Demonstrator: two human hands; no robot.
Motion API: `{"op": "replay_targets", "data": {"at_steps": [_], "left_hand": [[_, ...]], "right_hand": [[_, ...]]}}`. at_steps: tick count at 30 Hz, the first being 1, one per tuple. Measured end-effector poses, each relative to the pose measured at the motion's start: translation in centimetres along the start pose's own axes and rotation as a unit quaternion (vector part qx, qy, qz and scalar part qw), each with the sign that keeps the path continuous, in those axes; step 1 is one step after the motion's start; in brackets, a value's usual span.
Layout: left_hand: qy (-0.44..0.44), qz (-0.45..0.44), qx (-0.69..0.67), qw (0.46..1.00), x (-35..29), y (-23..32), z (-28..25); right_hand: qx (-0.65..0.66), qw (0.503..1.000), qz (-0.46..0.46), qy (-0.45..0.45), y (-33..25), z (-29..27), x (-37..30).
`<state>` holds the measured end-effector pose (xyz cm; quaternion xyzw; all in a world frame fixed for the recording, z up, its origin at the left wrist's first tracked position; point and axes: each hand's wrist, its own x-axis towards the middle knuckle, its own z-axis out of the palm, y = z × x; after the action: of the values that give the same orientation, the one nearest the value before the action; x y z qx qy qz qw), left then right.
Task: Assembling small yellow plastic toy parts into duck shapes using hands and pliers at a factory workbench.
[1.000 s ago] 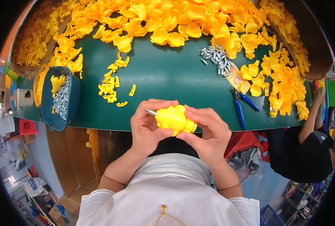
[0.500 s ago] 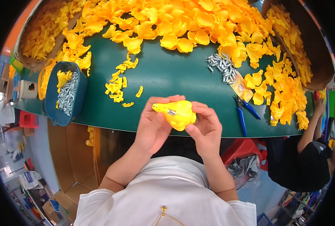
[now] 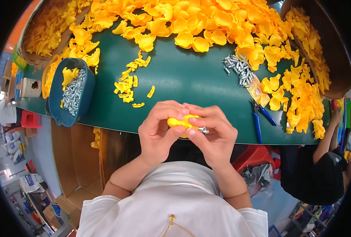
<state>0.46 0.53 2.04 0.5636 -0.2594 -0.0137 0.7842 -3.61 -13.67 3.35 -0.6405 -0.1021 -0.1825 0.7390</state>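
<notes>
Between my two hands is a small yellow plastic toy figure (image 3: 184, 123), rounded and mostly covered by fingers. My left hand (image 3: 159, 126) grips its left end, thumb below and fingertips on top. My right hand (image 3: 214, 132) pinches the other end from above and below. A shiny metal cylinder (image 3: 203, 130) pokes out of the toy's right side beside my right fingers. Both hands are just over the near edge of the green table (image 3: 171, 75). Loose yellow strip pieces (image 3: 126, 85) lie to the far left of the hands.
A big heap of yellow shells (image 3: 199, 23) covers the far side. At left is a blue basket (image 3: 89, 93) with metal cylinders. Toward the right are more metal cylinders (image 3: 240, 71), blue-handled cutters (image 3: 257, 127) and yellow shells (image 3: 302, 102). Another person's arm (image 3: 327, 132) is at far right.
The toy has been turned: its pointed end and slot no longer show, and the metal cylinder now juts out at the right. My hands have closed nearer together around it.
</notes>
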Motion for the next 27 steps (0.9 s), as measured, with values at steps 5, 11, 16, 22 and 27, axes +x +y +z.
{"op": "replay_targets", "data": {"at_steps": [5,11,16,22,27], "left_hand": [[0.042,0.001,0.031,0.999,-0.4,0.3,-0.3],[0.198,-0.112,-0.021,0.974,-3.4,7.4,-10.5],[0.317,-0.137,0.431,0.834,-11.4,9.8,-17.4],[0.156,-0.146,0.844,0.492,-13.2,9.7,-19.7],[0.116,-0.333,0.597,0.720,-4.4,11.8,-10.5]], "right_hand": [[0.008,0.994,0.087,-0.072,1.0,0.1,0.0],[-0.206,0.964,0.097,-0.136,-0.2,-0.7,1.9],[-0.359,0.926,0.094,-0.074,0.4,-4.4,3.5],[-0.569,0.821,-0.001,0.038,2.9,-8.5,6.7],[-0.620,0.783,0.002,0.048,4.7,-8.3,7.3]]}}
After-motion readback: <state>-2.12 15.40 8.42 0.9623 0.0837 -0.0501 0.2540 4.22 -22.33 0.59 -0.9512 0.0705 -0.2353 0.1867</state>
